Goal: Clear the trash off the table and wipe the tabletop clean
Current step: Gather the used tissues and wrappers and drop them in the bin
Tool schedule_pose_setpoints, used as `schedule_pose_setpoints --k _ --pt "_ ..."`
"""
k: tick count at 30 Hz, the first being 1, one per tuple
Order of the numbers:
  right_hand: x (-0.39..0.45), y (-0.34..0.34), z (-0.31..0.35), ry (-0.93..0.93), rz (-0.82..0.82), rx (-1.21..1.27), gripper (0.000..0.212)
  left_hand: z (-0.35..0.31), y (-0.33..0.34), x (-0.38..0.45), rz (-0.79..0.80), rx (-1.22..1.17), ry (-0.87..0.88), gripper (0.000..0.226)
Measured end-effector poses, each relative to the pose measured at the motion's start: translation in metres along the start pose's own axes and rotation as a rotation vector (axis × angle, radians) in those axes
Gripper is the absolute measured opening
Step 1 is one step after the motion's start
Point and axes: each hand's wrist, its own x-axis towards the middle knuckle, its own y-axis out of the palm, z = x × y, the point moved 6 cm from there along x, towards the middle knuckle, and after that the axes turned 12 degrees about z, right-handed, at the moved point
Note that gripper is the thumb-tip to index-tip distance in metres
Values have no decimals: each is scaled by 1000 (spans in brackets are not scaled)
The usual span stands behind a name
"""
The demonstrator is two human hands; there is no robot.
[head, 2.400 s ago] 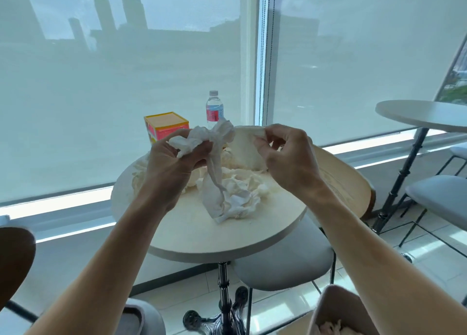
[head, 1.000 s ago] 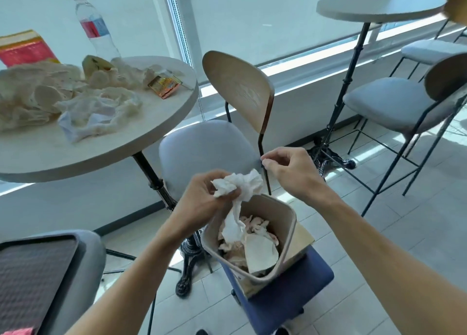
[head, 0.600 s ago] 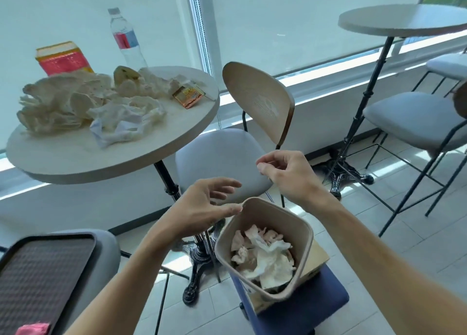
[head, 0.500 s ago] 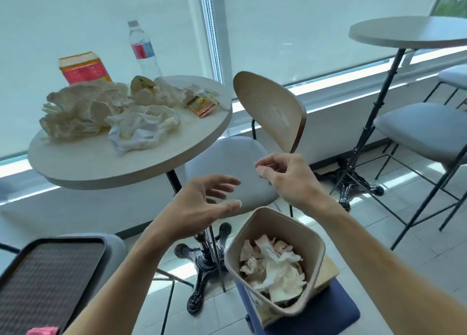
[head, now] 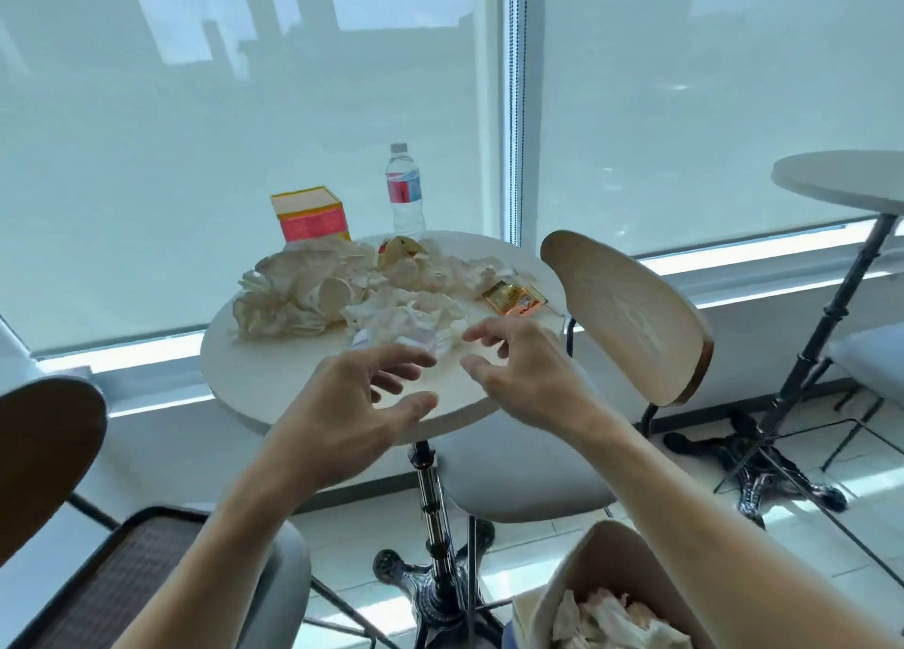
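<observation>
Hands first: the left hand (head: 342, 418) and the right hand (head: 526, 374) reach over the near edge of the round pale wooden table (head: 274, 384), both with fingers spread and loosely bent, gripping nothing. Whether any fingertip touches the crumpled white paper tissue (head: 406, 325) lying just beyond them cannot be told; the right hand's fingers overlap it in view.

Behind the tissue, toward the table's left edge, sits a heap of crushed cream paper wrappers (head: 293, 291). A torn orange foil sachet (head: 513, 298) lies near the right edge. More crumpled paper and a yellowish wrapper (head: 403, 252) lie at the far edge, blurred and hard to separate.

At the far edge stand a clear plastic water bottle with a red and blue label (head: 405, 193) and a yellow and pink cardboard box (head: 310, 215), its base hidden by the heap.

A beige plastic waste bin (head: 606, 580) holding white scraps is cut off at the bottom edge and partly hidden by the right forearm. A dark mesh tray (head: 112, 590) is cut off at lower left.
</observation>
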Motion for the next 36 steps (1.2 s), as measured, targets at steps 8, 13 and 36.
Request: schedule_pose_setpoints --k 8,13,36 --pt "53 24 2 134 22 -264 51 36 -37 4 -56 44 -26 25" --pt "57 7 0 130 -189 -135 22 46 -46 16 -42 11 0 22" --pt "46 -13 107 -150 2 574 17 29 -77 52 -220 -527 388 15"
